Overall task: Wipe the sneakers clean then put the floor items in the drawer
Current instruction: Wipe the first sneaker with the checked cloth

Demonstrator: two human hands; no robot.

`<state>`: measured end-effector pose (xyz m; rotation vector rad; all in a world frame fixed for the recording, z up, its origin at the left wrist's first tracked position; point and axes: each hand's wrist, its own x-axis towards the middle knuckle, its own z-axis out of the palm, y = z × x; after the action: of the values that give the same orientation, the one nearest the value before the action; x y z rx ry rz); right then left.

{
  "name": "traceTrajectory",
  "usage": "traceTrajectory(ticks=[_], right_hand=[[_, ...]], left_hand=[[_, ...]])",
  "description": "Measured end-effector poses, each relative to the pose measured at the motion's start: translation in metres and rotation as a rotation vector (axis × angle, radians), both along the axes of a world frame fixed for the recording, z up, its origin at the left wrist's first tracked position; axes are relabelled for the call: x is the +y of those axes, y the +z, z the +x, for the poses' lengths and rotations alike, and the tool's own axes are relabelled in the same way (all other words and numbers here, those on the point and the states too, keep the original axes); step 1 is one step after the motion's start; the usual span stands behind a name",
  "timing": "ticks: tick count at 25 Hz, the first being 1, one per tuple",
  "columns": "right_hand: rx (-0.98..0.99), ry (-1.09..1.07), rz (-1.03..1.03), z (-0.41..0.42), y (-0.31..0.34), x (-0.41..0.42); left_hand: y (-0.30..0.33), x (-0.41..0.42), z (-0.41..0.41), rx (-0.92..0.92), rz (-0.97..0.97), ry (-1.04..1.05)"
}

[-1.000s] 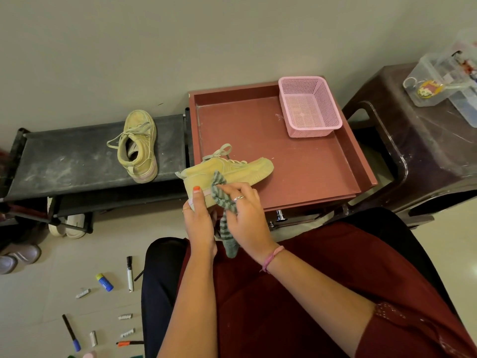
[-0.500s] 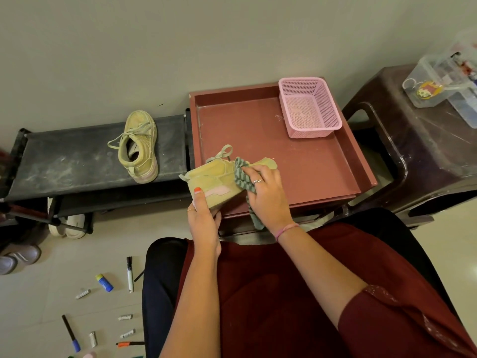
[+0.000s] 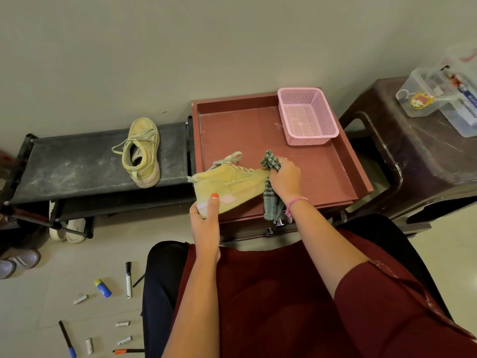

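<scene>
My left hand (image 3: 205, 218) grips the heel of a yellow-green sneaker (image 3: 227, 184), held on its side over the front edge of the open reddish-brown drawer (image 3: 348, 161). My right hand (image 3: 284, 177) is closed on a green checked cloth (image 3: 271, 200), pressed against the sneaker's toe end. The second sneaker (image 3: 142, 153) lies on the black shoe rack (image 3: 72, 166) to the left. Several markers, such as a black marker (image 3: 128, 279), a blue-yellow glue stick (image 3: 102, 288) and small chalk pieces lie on the floor at lower left.
A pink mesh basket (image 3: 307, 117) stands in the drawer's far right corner. A dark plastic stool (image 3: 413, 161) at right carries clear boxes (image 3: 438, 96). White sandals (image 3: 68, 228) and grey shoes (image 3: 18, 262) sit under and beside the rack.
My right hand has slid the cloth along the sneaker from the heel side toward the toe, rightward and away. The left hand has kept its hold on the heel.
</scene>
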<state>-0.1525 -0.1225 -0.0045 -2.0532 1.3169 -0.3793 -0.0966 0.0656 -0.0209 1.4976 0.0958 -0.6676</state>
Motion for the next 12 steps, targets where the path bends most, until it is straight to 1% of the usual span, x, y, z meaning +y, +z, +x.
traceTrajectory(ticks=[4, 5, 8, 9, 10, 12], right_hand=[[-0.056, 0.029, 0.096, -0.002, 0.015, 0.021], [-0.110, 0.025, 0.136, -0.002, 0.016, 0.032], [-0.364, -0.043, 0.300, 0.001, 0.011, 0.072], [-0.401, -0.034, 0.300, -0.002, 0.009, 0.080], [-0.399, -0.006, 0.276, -0.005, 0.007, 0.080], [-0.290, 0.047, 0.157, -0.011, 0.007, 0.060]], left_hand=[[0.007, 0.007, 0.008, -0.165, 0.191, -0.146], [0.008, 0.006, 0.008, -0.190, 0.211, -0.157], [0.006, 0.007, 0.007, -0.253, 0.267, -0.177], [0.005, 0.007, 0.007, -0.262, 0.278, -0.184], [0.004, 0.007, 0.007, -0.265, 0.279, -0.188], [0.004, 0.004, 0.006, -0.275, 0.273, -0.206]])
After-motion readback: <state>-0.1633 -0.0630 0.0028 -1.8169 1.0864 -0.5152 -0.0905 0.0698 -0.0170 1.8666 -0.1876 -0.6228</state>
